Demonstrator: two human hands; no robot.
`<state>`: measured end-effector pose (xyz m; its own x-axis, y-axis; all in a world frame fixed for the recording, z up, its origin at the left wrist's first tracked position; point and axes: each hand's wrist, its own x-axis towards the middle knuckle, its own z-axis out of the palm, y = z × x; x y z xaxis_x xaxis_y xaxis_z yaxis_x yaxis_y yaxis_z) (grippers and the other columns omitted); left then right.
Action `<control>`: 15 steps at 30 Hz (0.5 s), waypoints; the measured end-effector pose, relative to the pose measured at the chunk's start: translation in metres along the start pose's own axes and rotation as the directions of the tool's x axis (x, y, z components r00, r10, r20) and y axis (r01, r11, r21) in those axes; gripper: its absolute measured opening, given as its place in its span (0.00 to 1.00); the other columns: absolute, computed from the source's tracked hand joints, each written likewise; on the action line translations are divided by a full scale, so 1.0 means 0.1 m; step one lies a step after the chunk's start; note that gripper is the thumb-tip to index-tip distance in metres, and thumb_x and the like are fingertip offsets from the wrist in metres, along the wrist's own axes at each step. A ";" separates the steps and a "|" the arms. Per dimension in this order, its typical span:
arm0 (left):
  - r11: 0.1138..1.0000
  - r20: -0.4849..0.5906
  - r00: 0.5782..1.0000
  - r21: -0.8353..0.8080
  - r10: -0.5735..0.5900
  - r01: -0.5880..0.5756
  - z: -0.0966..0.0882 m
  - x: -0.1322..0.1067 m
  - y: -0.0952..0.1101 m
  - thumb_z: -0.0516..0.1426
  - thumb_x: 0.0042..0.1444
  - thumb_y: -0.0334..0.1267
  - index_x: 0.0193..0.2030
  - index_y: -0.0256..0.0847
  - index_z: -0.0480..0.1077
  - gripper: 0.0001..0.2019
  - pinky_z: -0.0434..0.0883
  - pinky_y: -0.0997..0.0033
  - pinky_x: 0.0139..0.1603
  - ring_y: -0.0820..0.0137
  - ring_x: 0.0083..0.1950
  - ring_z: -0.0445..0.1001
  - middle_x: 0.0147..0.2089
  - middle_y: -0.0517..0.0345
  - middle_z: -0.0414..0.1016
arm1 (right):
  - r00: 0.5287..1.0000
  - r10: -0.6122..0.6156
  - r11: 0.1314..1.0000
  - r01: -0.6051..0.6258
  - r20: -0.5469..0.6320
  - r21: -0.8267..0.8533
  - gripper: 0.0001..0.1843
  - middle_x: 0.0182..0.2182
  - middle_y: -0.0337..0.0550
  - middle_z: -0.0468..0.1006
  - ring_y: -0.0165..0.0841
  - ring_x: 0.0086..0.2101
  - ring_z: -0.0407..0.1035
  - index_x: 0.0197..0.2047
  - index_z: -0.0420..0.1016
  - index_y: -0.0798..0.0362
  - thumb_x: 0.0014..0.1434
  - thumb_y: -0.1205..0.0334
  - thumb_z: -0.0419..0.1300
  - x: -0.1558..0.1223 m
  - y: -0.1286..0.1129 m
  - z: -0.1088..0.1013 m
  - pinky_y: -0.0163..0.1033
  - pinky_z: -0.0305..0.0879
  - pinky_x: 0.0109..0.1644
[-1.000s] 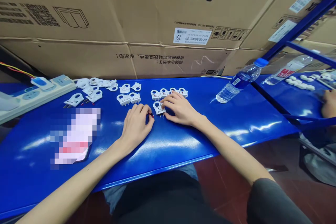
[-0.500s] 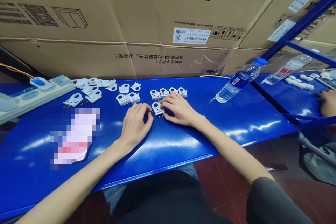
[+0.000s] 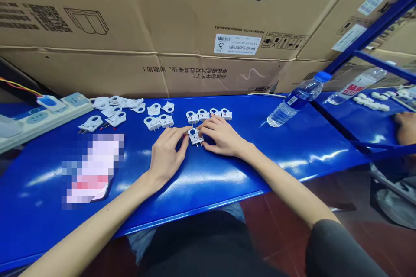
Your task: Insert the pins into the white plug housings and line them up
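A white two-pin plug (image 3: 195, 136) with a round hole through its body stands before me, its pins pointing towards me. My right hand (image 3: 221, 135) grips it by its right side between thumb and fingers. From the left, my left hand (image 3: 169, 147) reaches the plug's edge, thumb and index finger pinched together. A tiny reddish bit shows at those fingertips, too small to name. Just behind, a row of several similar white plugs (image 3: 192, 117) is partly covered by my right fingers. Two more white plugs (image 3: 152, 123) lie to the left of my left hand.
Loose white plug parts (image 3: 113, 106) lie at the back left near a power strip (image 3: 42, 119). A phone (image 3: 94, 169), blurred out, rests on the blue table (image 3: 208, 186). A water bottle (image 3: 294, 99) leans at the right by a blue frame (image 3: 364, 58). Cardboard (image 3: 188, 21) stands behind.
My left hand has shifted slightly right, so its fingertips now meet the left edge of the plug. My right hand and the plug have stayed nearly in place.
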<state>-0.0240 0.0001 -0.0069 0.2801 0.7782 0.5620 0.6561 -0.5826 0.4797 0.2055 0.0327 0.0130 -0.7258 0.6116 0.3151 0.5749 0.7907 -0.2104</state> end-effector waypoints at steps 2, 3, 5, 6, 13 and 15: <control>1.000 -0.016 1.000 -0.003 0.005 -0.005 0.00 0.00 -0.01 0.54 0.71 0.36 0.51 0.45 0.76 0.09 0.72 0.60 0.54 0.64 0.47 0.77 0.46 0.57 0.81 | 1.000 0.003 1.000 -0.003 0.003 -0.002 0.08 0.51 0.50 0.79 0.45 0.53 0.69 0.48 0.76 0.51 0.66 0.62 0.61 0.00 0.00 0.01 0.57 0.59 0.67; 1.000 -0.024 1.000 -0.002 0.002 -0.002 0.00 0.00 -0.02 0.54 0.71 0.37 0.49 0.45 0.76 0.09 0.73 0.60 0.54 0.64 0.48 0.76 0.46 0.56 0.81 | 1.000 0.004 1.000 -0.004 0.004 -0.005 0.08 0.51 0.50 0.79 0.45 0.53 0.69 0.48 0.76 0.51 0.66 0.62 0.61 0.00 0.00 0.01 0.58 0.59 0.67; 1.000 -0.043 0.999 0.011 -0.005 0.005 0.01 0.00 -0.03 0.55 0.70 0.38 0.47 0.45 0.78 0.08 0.73 0.59 0.54 0.62 0.50 0.75 0.47 0.54 0.79 | 1.000 0.004 1.000 -0.004 0.001 -0.009 0.08 0.52 0.50 0.79 0.46 0.54 0.69 0.48 0.75 0.50 0.67 0.62 0.61 0.00 0.00 0.03 0.57 0.59 0.67; 1.000 -0.058 0.998 0.019 -0.010 0.011 0.00 0.00 -0.04 0.56 0.70 0.39 0.47 0.46 0.78 0.08 0.73 0.59 0.53 0.62 0.51 0.75 0.48 0.54 0.78 | 1.000 0.003 1.000 -0.003 -0.005 -0.011 0.08 0.52 0.49 0.79 0.45 0.54 0.68 0.48 0.75 0.50 0.67 0.61 0.61 0.00 0.00 0.04 0.57 0.59 0.67; 0.997 -0.079 0.995 -0.048 -0.064 0.061 -0.04 0.05 0.05 0.57 0.69 0.40 0.44 0.46 0.78 0.08 0.73 0.61 0.51 0.64 0.45 0.76 0.41 0.57 0.81 | 0.998 -0.015 0.999 0.013 -0.062 -0.030 0.07 0.55 0.50 0.79 0.46 0.55 0.69 0.48 0.75 0.51 0.68 0.62 0.59 0.01 -0.02 0.04 0.55 0.62 0.64; 0.995 -0.073 0.994 -0.066 -0.078 0.073 -0.05 0.06 0.07 0.57 0.69 0.39 0.44 0.45 0.78 0.07 0.74 0.62 0.49 0.65 0.43 0.77 0.41 0.58 0.82 | 0.998 -0.017 0.999 0.015 -0.067 -0.031 0.07 0.55 0.50 0.79 0.46 0.55 0.69 0.48 0.75 0.50 0.68 0.62 0.59 0.01 -0.03 0.03 0.55 0.62 0.63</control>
<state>-0.0213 -0.0009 0.0035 0.1764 0.8023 0.5703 0.6273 -0.5381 0.5630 0.2021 0.0314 0.0113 -0.7086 0.5947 0.3798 0.5753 0.7986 -0.1771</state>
